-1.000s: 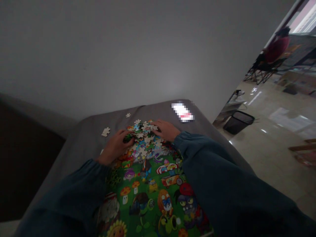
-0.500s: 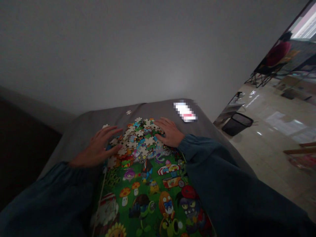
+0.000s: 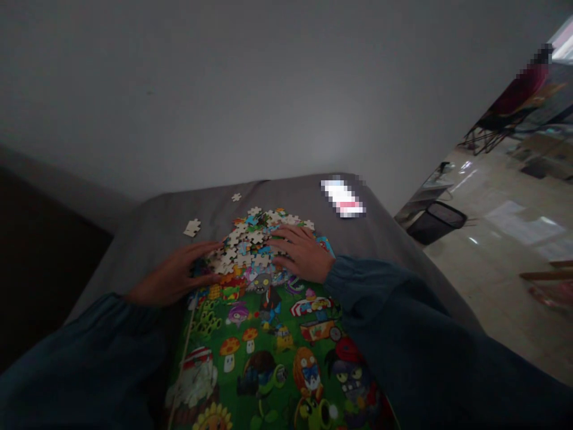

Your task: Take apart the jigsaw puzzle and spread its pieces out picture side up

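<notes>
A heap of jigsaw pieces (image 3: 244, 245), many with their pale backs up, lies over the far end of a green cartoon picture sheet (image 3: 264, 328). At the heap's left edge rests my left hand (image 3: 183, 272), fingers stretched toward the pieces and thumb apart. My right hand (image 3: 302, 252) lies palm down over the right side of the heap, fingers spread and touching pieces. Neither hand visibly holds a piece. Two loose pieces are apart from the heap: one pale jigsaw piece (image 3: 192, 227) at left and a smaller one (image 3: 236, 197) farther back.
The grey cloth-covered surface (image 3: 286, 194) ends against a pale wall (image 3: 268, 89). A bright-screened phone (image 3: 343, 198) lies at its back right. Beyond the right edge are a black bin (image 3: 436, 224) and a shiny tiled floor (image 3: 496, 239).
My right hand has moved left and nearer, onto the heap. My left hand has come slightly down, uncovering the loose piece at left. The view has shifted a little.
</notes>
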Motion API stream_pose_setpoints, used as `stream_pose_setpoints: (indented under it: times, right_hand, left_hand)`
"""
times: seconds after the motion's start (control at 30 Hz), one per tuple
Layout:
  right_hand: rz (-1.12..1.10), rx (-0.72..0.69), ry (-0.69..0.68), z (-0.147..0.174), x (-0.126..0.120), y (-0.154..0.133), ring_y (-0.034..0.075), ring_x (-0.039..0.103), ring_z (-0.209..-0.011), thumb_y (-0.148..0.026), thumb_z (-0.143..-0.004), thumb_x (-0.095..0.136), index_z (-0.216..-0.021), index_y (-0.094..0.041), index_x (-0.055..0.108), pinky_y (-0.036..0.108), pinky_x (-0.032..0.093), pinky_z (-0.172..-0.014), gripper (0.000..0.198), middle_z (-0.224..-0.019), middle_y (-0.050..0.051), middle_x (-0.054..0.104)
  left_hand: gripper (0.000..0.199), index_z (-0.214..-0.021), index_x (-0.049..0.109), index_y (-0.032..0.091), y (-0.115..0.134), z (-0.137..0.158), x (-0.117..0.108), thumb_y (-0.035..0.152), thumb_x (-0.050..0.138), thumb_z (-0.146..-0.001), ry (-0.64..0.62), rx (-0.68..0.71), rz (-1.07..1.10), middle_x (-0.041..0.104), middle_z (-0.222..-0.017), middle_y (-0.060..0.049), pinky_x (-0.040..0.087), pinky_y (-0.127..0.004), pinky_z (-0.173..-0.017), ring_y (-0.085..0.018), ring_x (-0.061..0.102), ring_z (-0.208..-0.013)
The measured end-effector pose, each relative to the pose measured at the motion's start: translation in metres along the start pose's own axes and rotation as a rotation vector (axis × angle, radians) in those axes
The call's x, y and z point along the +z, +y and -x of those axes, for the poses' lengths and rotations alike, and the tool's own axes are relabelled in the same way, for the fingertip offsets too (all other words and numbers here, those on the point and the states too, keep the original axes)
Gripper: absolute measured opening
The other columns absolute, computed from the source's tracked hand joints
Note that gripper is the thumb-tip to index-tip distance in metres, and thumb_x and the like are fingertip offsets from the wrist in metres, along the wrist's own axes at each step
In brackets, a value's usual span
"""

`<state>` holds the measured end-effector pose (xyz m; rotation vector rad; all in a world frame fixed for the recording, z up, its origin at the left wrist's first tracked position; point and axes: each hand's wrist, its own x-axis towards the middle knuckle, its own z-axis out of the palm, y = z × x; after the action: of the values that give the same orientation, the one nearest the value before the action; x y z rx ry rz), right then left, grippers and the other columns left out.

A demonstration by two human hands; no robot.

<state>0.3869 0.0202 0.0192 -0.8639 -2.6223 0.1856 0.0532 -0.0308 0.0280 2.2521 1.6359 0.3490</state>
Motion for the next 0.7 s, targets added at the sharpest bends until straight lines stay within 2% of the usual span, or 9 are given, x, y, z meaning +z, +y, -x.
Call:
stream_pose_setpoints:
  times: [0.13,0.23,0.33,0.4,0.47,0.53,0.57,0.63,0.7]
  right_hand:
    - [0.044,0.03,0.067,0.001,0.003,0.002,0.028,0.038,-0.146,-0.028,-0.102,0.057,-0.131,-0.025,0.066,0.051,0.034,-0.114,0.03,-0.148,0.007,0.058]
    - [0.07,0.107,0.142,0.001,0.003,0.005,0.028,0.042,-0.141,-0.018,-0.104,0.049,-0.13,-0.025,0.067,0.051,0.035,-0.112,0.033,-0.142,0.007,0.062]
    - [0.086,0.189,0.224,0.0,0.0,0.006,0.028,0.043,-0.14,-0.005,-0.099,0.045,-0.14,-0.023,0.06,0.051,0.037,-0.111,0.047,-0.146,0.011,0.058]
    - [0.067,0.091,0.196,0.0,-0.004,0.003,0.026,0.043,-0.141,-0.006,-0.098,0.044,-0.147,-0.022,0.053,0.049,0.038,-0.113,0.052,-0.152,0.011,0.053]
    - [0.031,-0.138,0.066,0.001,-0.007,-0.004,0.024,0.042,-0.143,-0.016,-0.102,0.046,-0.148,-0.023,0.052,0.046,0.038,-0.115,0.047,-0.154,0.009,0.051]
    - [0.009,-0.346,-0.091,0.003,-0.009,-0.01,0.024,0.041,-0.146,-0.031,-0.105,0.048,-0.145,-0.025,0.055,0.044,0.038,-0.116,0.041,-0.156,0.005,0.051]
    - [0.01,-0.398,-0.144,0.004,-0.009,-0.013,0.025,0.039,-0.148,-0.038,-0.105,0.048,-0.144,-0.026,0.057,0.045,0.037,-0.116,0.041,-0.156,0.004,0.05]
    - [0.035,-0.392,-0.185,0.005,-0.01,-0.016,0.027,0.033,-0.152,-0.045,-0.106,0.047,-0.143,-0.029,0.058,0.048,0.034,-0.119,0.042,-0.159,0.002,0.048]
    - [0.078,-0.305,-0.17,0.006,-0.01,-0.016,0.029,0.026,-0.155,-0.048,-0.106,0.044,-0.144,-0.03,0.057,0.051,0.029,-0.122,0.044,-0.16,0.002,0.045]
  left_hand:
    - [0.078,-0.134,0.066,0.026,0.008,-0.002,0.0,0.084,0.046,-0.086,0.084,0.0,0.034,0.067,-0.139,-0.008,0.048,-0.044,-0.111,-0.031,0.063,-0.126]
    - [0.063,-0.119,0.073,0.026,0.01,-0.002,0.001,0.073,0.038,-0.096,0.326,-0.059,-0.089,0.074,-0.123,-0.007,0.054,-0.042,-0.101,-0.03,0.069,-0.112]
    - [0.055,-0.119,0.072,0.017,0.012,-0.003,0.0,0.056,0.037,-0.102,0.591,-0.145,-0.23,0.067,-0.13,-0.015,0.042,-0.056,-0.111,-0.037,0.059,-0.126]
    - [0.05,-0.117,0.072,0.015,0.017,-0.002,-0.002,0.052,0.042,-0.101,0.657,-0.155,-0.273,0.065,-0.129,-0.016,0.037,-0.059,-0.114,-0.038,0.056,-0.128]
    - [0.045,-0.113,0.073,0.019,0.026,-0.001,-0.001,0.052,0.047,-0.1,0.583,-0.085,-0.263,0.068,-0.122,-0.011,0.044,-0.052,-0.11,-0.033,0.062,-0.118]
    - [0.045,-0.112,0.074,0.023,0.035,0.0,0.003,0.058,0.049,-0.099,0.409,0.067,-0.209,0.07,-0.119,-0.008,0.05,-0.046,-0.104,-0.028,0.065,-0.112]
    - [0.049,-0.115,0.073,0.025,0.04,0.001,0.008,0.063,0.048,-0.098,0.313,0.151,-0.179,0.069,-0.123,-0.008,0.05,-0.046,-0.105,-0.029,0.065,-0.115]
    - [0.06,-0.129,0.068,0.028,0.045,0.002,0.019,0.072,0.046,-0.095,0.16,0.249,-0.154,0.062,-0.141,-0.01,0.046,-0.053,-0.109,-0.034,0.057,-0.13]
    - [0.066,-0.144,0.056,0.033,0.047,0.003,0.029,0.074,0.045,-0.094,0.068,0.25,-0.161,0.049,-0.157,-0.01,0.04,-0.059,-0.115,-0.037,0.045,-0.143]
